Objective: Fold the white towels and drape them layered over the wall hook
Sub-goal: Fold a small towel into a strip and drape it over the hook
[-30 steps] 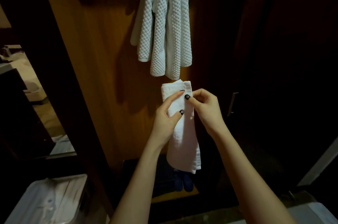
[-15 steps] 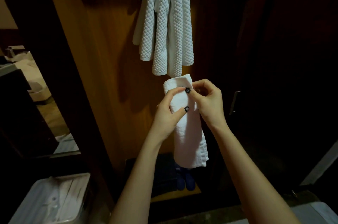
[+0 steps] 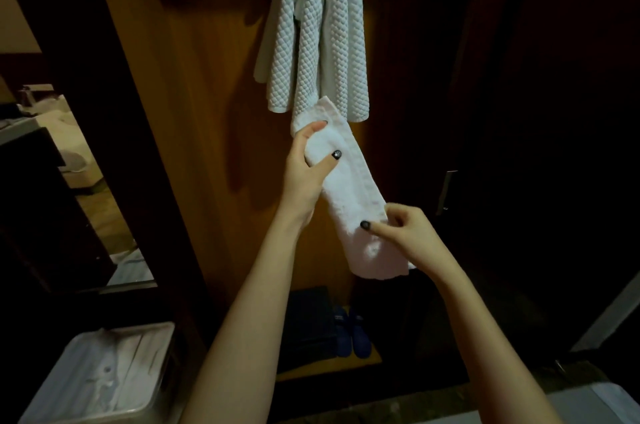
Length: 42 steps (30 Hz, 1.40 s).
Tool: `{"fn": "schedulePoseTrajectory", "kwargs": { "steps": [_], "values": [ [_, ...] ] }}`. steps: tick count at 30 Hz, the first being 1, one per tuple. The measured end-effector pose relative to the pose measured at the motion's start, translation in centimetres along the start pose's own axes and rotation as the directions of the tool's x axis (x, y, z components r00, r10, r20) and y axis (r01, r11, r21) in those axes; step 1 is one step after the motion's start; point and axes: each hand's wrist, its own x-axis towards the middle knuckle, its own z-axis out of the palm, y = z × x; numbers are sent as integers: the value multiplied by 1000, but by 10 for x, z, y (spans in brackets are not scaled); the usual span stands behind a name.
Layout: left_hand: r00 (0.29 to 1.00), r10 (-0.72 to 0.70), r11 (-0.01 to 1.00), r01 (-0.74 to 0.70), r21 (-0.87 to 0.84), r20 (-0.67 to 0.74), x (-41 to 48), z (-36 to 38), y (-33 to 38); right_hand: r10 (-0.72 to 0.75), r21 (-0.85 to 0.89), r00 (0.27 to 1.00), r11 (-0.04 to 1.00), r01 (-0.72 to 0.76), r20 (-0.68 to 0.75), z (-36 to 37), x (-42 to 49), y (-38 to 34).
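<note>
Two white waffle-textured towels (image 3: 318, 38) hang layered over a hook on the wooden wall; the hook itself is hidden under them. Just below them I hold a smaller folded white towel (image 3: 353, 188), slanting down to the right. My left hand (image 3: 308, 170) grips its upper end, thumb across the front. My right hand (image 3: 405, 233) pinches its lower right edge between thumb and fingers.
A wooden wall panel (image 3: 207, 111) backs the towels. Dark blue slippers (image 3: 353, 330) sit on the low shelf below. A lined waste bin (image 3: 104, 378) stands at the lower left. A door handle (image 3: 446, 191) shows on the dark door at right.
My right hand has slid from the towel's top down to its lower edge. The towel now slants to the right instead of hanging straight, and its top has risen nearer the hung towels.
</note>
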Motion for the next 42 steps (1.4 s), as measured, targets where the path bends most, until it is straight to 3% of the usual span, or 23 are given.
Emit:
{"fn": "schedulePoseTrajectory", "kwargs": {
  "steps": [4,7,14,20,27,32,35,38,42],
  "values": [
    [990,-35,996,22,-91,-135,16,-3,-5,110,-248,994,963,-108,-6,-9,-9,13],
    [970,-33,999,23,-41,-241,28,-7,-12,108,-313,991,941,-129,-84,-13,-16,18],
    [956,-56,998,59,2,-289,35,-13,-30,-81,-231,945,973,5,-318,-23,-27,14],
    [959,-131,988,106,-111,-253,30,-9,-42,-73,-71,895,996,46,-441,-27,-30,16],
    [970,-149,981,121,-149,-191,32,-7,-48,-37,-110,866,994,-21,-498,-29,-29,23],
    [966,-170,973,132,-191,-196,32,-7,-54,40,48,861,999,-18,-507,-34,-27,24],
    [968,-166,968,124,-216,-186,32,-6,-53,134,123,897,988,-90,-421,-38,-26,24],
    [969,-193,958,151,-245,-157,33,-5,-48,289,260,955,929,-264,-65,-41,-25,32],
    [977,-193,938,156,-309,-94,35,-5,-38,352,438,925,815,-378,144,-31,-26,44]
  ]
}}
